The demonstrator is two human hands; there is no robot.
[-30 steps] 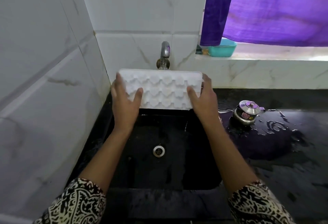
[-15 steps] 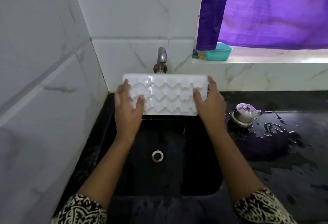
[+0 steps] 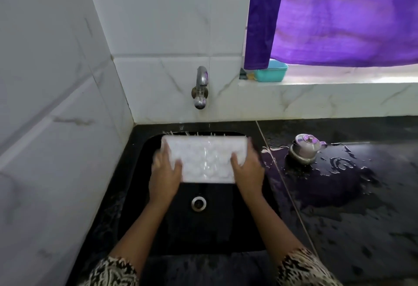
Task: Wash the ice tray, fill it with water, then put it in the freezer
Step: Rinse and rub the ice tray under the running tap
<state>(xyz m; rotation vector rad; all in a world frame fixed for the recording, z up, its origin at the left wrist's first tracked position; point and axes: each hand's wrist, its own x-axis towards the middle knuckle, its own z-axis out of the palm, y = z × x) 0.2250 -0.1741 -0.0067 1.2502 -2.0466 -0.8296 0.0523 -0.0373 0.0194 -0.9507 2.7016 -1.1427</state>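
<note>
Both hands, left hand and right hand, clasped the ice tray by its short ends; light, stiff, probably slippery when wet.

Purple curtain hangs over the window ledge, with a teal tub tucked under its left edge. On the wet black counter there's a small steel lidded pot sitting beside puddles. White marble-look tiles all around.
</note>
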